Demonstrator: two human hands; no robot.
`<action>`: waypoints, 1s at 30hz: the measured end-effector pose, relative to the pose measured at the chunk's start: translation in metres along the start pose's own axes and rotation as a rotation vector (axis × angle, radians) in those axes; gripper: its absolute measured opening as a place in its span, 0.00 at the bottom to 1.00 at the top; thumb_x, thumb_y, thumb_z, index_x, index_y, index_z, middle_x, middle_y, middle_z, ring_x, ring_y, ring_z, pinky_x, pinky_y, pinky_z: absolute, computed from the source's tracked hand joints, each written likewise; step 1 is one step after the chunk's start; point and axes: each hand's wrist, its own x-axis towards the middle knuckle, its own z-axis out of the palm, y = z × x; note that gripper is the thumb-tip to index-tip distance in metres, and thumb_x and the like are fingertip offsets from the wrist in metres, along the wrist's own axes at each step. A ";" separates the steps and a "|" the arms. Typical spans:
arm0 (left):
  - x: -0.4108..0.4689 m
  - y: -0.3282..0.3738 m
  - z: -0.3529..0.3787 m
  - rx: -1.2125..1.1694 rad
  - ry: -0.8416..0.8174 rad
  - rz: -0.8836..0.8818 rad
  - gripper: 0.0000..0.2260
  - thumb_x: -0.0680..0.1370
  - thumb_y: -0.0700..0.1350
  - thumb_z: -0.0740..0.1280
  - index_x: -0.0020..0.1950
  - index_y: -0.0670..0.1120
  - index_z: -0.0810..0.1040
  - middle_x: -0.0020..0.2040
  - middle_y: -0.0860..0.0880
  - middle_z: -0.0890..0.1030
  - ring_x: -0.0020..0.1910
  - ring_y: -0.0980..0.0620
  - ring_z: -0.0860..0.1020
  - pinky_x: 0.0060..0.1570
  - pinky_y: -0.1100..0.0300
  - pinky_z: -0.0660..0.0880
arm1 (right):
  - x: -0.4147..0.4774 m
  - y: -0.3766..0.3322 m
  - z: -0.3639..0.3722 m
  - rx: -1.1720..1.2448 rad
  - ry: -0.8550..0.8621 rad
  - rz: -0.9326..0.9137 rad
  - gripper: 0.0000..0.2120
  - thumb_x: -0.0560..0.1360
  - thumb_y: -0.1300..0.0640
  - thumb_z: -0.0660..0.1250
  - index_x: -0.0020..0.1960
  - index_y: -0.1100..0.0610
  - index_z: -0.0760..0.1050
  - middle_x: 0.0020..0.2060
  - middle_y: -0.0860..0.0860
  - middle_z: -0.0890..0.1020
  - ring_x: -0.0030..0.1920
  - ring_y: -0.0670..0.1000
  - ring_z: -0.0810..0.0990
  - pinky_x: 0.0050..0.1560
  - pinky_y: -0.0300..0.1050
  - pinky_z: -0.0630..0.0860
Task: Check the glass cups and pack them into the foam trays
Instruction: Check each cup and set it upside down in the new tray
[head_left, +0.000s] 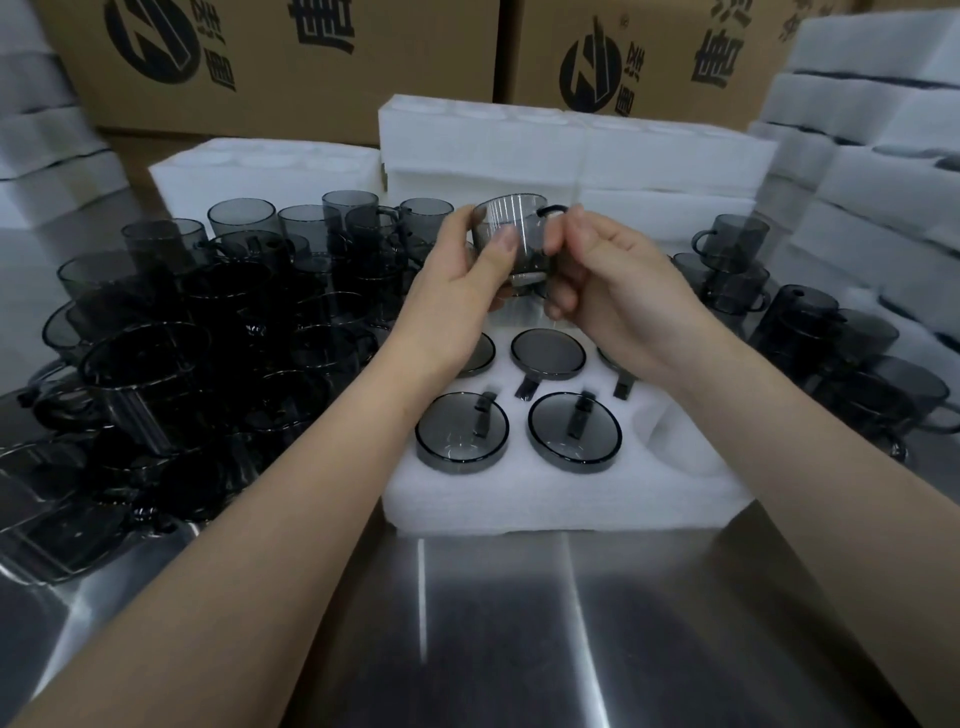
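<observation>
Both bare forearms are being stretched from the near corners toward the middle of the scene, converging. The left hand (457, 280) is being held thumb-up with fingers curled in a grip, while the right hand (618, 291) is being kept just beside it, fingers bent inward and pinching.

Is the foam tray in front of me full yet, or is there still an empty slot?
Not full. The foam tray holds smoky glass cups, but the front-right slot shows bare white foam.

Packing workshop: printed cartons (270, 62), stacked foam trays (878, 156), steel table (519, 623).
</observation>
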 end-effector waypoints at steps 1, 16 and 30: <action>0.000 -0.001 0.000 0.029 0.002 0.003 0.25 0.76 0.54 0.62 0.70 0.45 0.66 0.53 0.50 0.78 0.49 0.53 0.77 0.56 0.52 0.75 | 0.000 -0.001 -0.002 0.034 -0.010 0.045 0.15 0.82 0.51 0.54 0.40 0.56 0.70 0.28 0.43 0.73 0.30 0.49 0.66 0.37 0.43 0.66; -0.001 0.000 -0.001 -0.009 0.035 0.058 0.18 0.81 0.42 0.63 0.70 0.47 0.67 0.63 0.46 0.72 0.61 0.43 0.77 0.57 0.47 0.78 | 0.002 -0.003 -0.006 0.158 0.139 0.082 0.17 0.82 0.47 0.55 0.48 0.55 0.79 0.32 0.49 0.72 0.30 0.49 0.73 0.35 0.41 0.73; 0.001 0.000 -0.002 -0.195 0.006 -0.069 0.13 0.82 0.53 0.60 0.44 0.46 0.71 0.41 0.44 0.85 0.40 0.45 0.85 0.43 0.55 0.82 | -0.011 -0.002 0.014 -0.376 0.210 -0.207 0.17 0.68 0.56 0.77 0.49 0.50 0.70 0.49 0.53 0.79 0.33 0.53 0.80 0.26 0.45 0.75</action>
